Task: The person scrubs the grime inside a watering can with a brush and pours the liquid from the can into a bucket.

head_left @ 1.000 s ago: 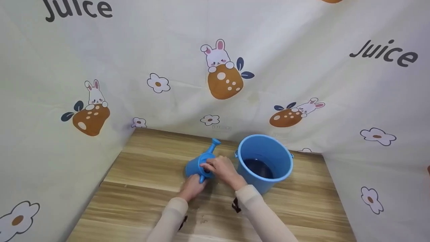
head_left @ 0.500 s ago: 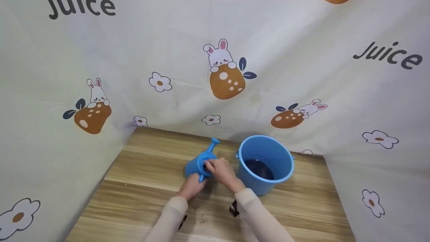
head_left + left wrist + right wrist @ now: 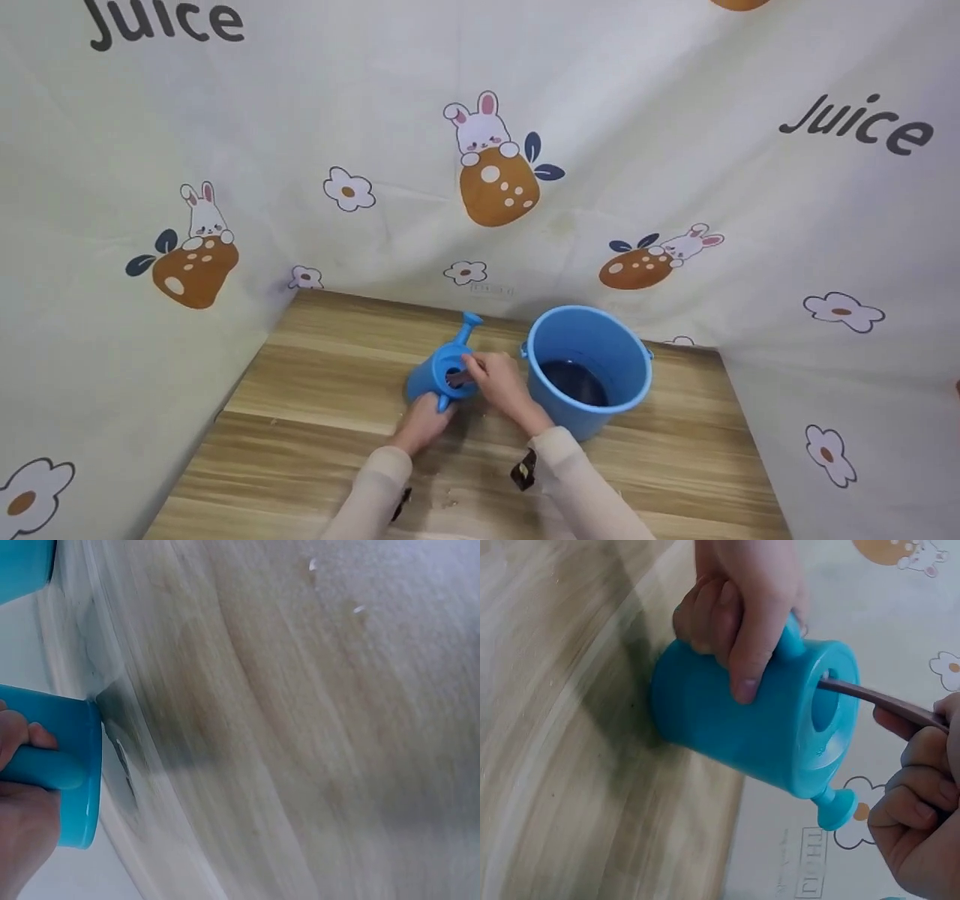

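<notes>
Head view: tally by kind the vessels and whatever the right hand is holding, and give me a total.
Blue plastic-looking watering can, its handle held by the left hand: 1
Round blue plastic-looking bucket: 1
Slim brown strip of unclear material, held by the right hand: 1
Total: 3

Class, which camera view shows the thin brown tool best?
Right wrist: the thin brown tool appears close up, running from the right hand into the watering can. The head view shows it small; the left wrist view, not at all.
</notes>
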Tool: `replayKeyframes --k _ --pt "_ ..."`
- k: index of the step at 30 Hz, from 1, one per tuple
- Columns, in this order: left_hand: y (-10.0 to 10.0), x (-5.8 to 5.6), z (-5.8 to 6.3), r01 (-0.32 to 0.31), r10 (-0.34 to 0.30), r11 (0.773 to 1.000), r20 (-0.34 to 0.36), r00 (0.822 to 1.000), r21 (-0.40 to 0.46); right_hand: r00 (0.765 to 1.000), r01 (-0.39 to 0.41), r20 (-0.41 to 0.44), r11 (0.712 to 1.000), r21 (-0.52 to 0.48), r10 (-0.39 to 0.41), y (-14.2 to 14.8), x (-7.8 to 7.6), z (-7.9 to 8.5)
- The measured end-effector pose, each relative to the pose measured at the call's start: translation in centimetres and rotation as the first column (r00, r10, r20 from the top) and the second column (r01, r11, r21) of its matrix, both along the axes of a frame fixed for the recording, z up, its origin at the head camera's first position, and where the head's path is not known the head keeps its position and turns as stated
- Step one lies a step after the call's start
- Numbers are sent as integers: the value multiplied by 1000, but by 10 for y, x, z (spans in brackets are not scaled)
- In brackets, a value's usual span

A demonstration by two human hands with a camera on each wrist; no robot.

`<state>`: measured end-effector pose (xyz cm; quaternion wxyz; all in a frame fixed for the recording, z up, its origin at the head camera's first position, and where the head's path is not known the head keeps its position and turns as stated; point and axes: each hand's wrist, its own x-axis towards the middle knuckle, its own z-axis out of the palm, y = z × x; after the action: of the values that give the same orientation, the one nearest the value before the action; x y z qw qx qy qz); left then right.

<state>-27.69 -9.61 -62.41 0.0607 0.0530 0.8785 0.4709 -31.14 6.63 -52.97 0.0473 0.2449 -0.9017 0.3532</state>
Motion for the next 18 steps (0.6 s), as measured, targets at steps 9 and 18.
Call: replayKeyframes --k 9,18 --pt "2 4 5 -4 5 999 32 999 -32 996 68 62 989 -129 -61 -6 3 -6" --pt "4 2 0 -11 8 999 -82 997 -37 995 86 65 994 -72 -82 -19 -3 -23"
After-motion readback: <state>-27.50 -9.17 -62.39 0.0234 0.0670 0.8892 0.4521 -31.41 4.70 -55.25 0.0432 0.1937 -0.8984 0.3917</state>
